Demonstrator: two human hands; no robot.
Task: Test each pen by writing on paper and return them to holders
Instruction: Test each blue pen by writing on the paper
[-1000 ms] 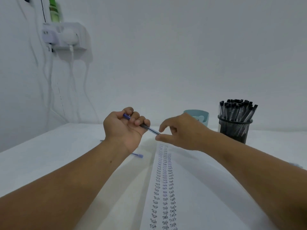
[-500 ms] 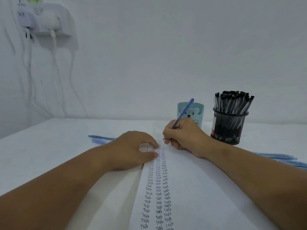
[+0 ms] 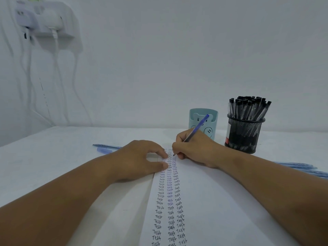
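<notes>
Paper point(image 3: 204, 210) nearest, flat on white table point(image 3: 53, 166), three columns of handwritten "Test" running away from viewer. Left hand point(image 3: 140, 160) at paper's far left edge, fingertips pressing sheet, nothing grasped. Right hand point(image 3: 193, 150) just beyond on paper, pinching blue pen point(image 3: 195, 128), tip on sheet. Loose blue pens point(image 3: 106, 147) left of paper, more point(image 3: 300, 167) right of it. Behind paper: teal holder point(image 3: 197, 115), black mesh holder point(image 3: 243, 137) packed with black-capped pens. White wall point(image 3: 159, 59); charger shelf point(image 3: 46, 20), cables hanging.

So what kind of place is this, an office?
Probably a plain desk at home or in a small office: a white table against a bare wall, a mesh holder full of black pens, and a wall-mounted power strip.
</notes>
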